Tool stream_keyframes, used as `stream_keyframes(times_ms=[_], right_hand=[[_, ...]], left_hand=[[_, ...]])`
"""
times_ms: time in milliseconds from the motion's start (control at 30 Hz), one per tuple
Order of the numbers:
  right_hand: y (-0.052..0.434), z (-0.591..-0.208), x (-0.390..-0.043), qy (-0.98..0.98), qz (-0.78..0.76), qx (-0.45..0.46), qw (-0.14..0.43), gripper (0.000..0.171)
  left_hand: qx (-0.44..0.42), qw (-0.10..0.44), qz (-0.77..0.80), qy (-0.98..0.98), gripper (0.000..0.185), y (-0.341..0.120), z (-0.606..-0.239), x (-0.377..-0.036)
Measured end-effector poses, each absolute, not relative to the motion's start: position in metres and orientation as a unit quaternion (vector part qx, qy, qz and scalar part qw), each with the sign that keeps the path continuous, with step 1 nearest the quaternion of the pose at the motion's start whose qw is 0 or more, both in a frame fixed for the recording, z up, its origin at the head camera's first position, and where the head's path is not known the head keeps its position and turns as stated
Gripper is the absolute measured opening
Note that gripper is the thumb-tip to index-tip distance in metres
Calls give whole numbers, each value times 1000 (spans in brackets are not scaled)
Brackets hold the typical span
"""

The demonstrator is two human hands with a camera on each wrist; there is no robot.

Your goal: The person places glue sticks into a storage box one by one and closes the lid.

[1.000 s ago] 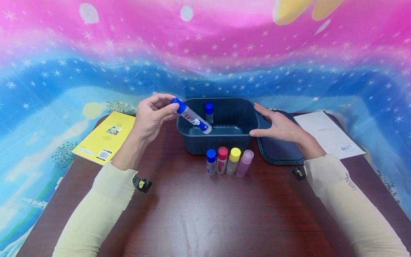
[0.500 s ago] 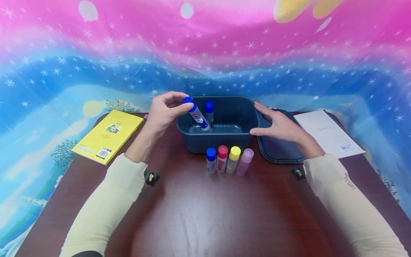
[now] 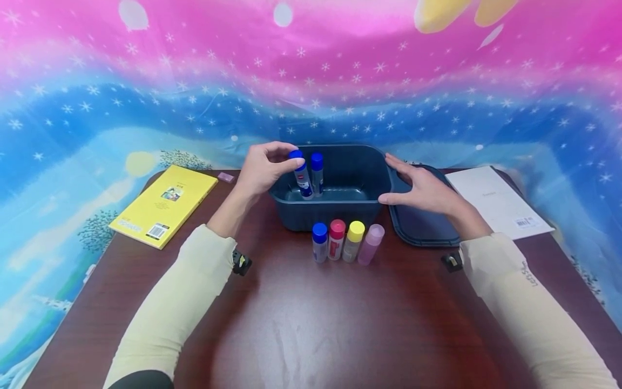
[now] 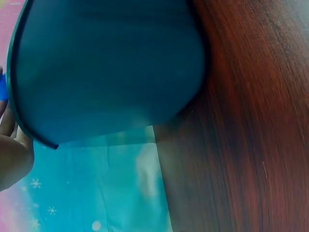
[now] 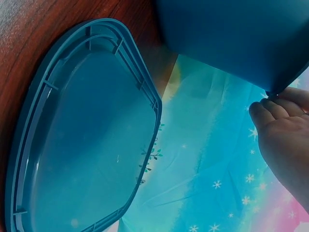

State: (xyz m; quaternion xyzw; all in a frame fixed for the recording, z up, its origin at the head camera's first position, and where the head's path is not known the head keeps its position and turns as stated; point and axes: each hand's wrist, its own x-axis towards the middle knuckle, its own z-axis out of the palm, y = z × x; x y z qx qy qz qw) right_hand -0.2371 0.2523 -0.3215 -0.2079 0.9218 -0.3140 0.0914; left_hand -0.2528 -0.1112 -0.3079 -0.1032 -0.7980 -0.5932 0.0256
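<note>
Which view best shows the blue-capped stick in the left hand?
The head view: the stick shows almost whole, label included. Left wrist shows only some of its blue cap at the edge; right wrist, none.

A red-brown wood-grain table [image 3: 320,324] carries a dark bin [image 3: 328,217] near its far edge.
In front stand, left to right, a blue-capped tube [image 3: 319,246], red-capped tube [image 3: 336,243], yellow-capped tube [image 3: 352,246] and pink tube [image 3: 371,246]; a yellow book [image 3: 165,208] and small pink block [image 3: 225,177] lie left, a dark lid [image 3: 423,229] and white booklet [image 3: 498,197] right.
</note>
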Motion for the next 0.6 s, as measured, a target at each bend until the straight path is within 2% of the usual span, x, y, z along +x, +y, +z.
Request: stream_keyframes(times_ms=[600], right_hand=[[252,-322,-238,922,-312,-217,82,94]], left_hand=[[-96,-15,-488,-867,39,-89,-300,-260]])
